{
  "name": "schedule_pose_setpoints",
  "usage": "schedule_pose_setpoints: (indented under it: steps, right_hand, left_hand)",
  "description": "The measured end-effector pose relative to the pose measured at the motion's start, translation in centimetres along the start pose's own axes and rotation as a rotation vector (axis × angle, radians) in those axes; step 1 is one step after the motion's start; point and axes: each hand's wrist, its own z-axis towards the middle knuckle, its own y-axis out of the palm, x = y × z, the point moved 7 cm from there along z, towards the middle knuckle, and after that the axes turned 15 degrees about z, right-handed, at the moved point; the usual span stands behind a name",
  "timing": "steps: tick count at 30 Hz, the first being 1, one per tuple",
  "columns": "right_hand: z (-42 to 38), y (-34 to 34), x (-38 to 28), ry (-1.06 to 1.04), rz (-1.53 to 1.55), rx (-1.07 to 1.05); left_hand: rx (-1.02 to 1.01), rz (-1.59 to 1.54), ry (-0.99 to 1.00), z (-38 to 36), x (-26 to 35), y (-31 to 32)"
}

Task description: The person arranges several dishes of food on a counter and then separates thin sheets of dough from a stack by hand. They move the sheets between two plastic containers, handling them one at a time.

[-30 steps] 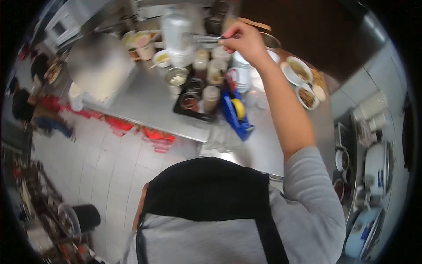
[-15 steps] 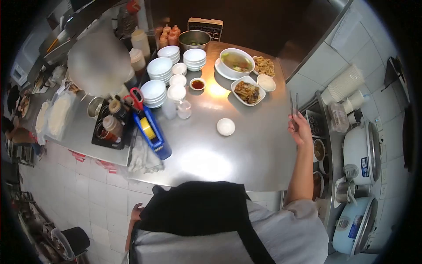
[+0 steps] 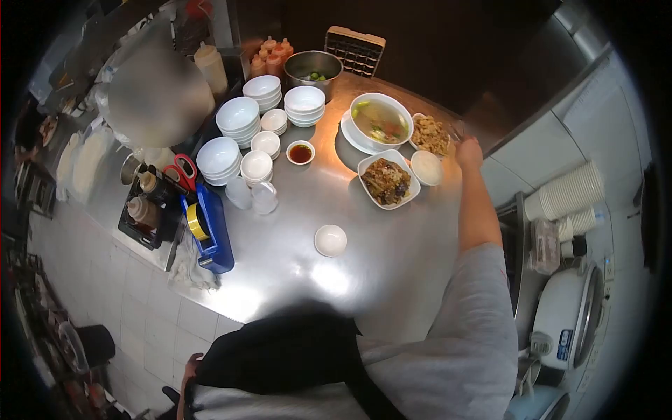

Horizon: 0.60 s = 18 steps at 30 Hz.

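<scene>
At the table's far right, my right hand (image 3: 468, 152) is closed on metal tongs (image 3: 456, 131), whose tips reach the edge of a dish of light-brown fried food (image 3: 431, 134). Left of that dish is a large white bowl of clear soup (image 3: 380, 121) on a plate. A square white dish of dark cooked food (image 3: 386, 182) and a round bowl of pale contents (image 3: 426, 168) sit nearer me. My left hand (image 3: 193, 365) hangs low at the left beside the black apron, and its fingers are mostly hidden.
Stacked white bowls (image 3: 239, 117), a sauce bowl (image 3: 301, 152), a steel pot (image 3: 313, 70) and a blue tape dispenser (image 3: 213, 231) stand on the left of the steel table (image 3: 280, 273). One small bowl (image 3: 330, 240) is near centre. Another person's blurred head is upper left.
My right hand has moved forward and left with the tongs, from the table's right side to the fried-food dish. The view has shifted and turned.
</scene>
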Motion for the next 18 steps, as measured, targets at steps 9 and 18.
schedule_pose_setpoints:
  steps: [9,18]
  right_hand:
    - [0.9,-0.2,-0.6,-0.01,-0.037,0.023]
    - [-14.7,-6.6,-5.1,-0.276,0.584,-0.223]
  left_hand:
    - [0.23,0.564,-0.13,-3.0,7.0,0.3]
    - [0.233,0.364,-0.148,-4.3,12.2,2.3]
